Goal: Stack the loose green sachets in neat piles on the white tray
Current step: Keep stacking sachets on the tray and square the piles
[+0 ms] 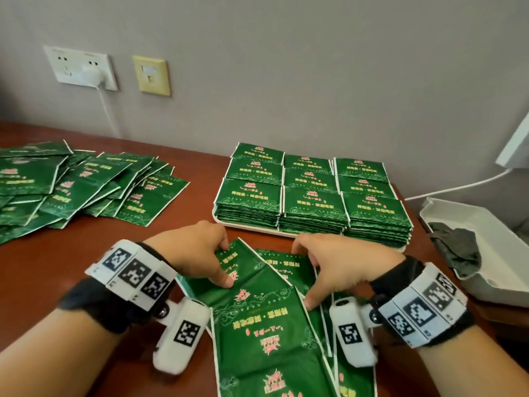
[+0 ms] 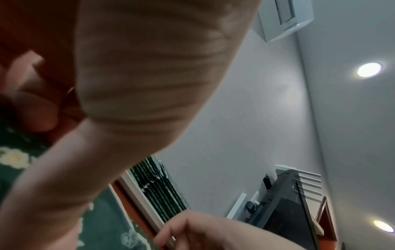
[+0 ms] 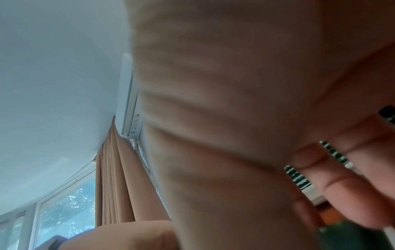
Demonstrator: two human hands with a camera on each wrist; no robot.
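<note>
Left hand (image 1: 197,250) and right hand (image 1: 337,267) pinch fanned glossy green foil sachets (image 1: 257,299) at the table's near edge; square edges before lifting to the white plastic tray (image 1: 219,222).

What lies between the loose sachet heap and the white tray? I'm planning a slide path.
Only bare brown tabletop between the loose heap and white tray, per head view.

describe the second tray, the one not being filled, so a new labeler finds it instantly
Start at the white tray packed with neat green sachet piles mid-table, then look right to the table's edge. The second tray sits there: white too, but holding only a crumpled dark cloth, no sachets.
</note>
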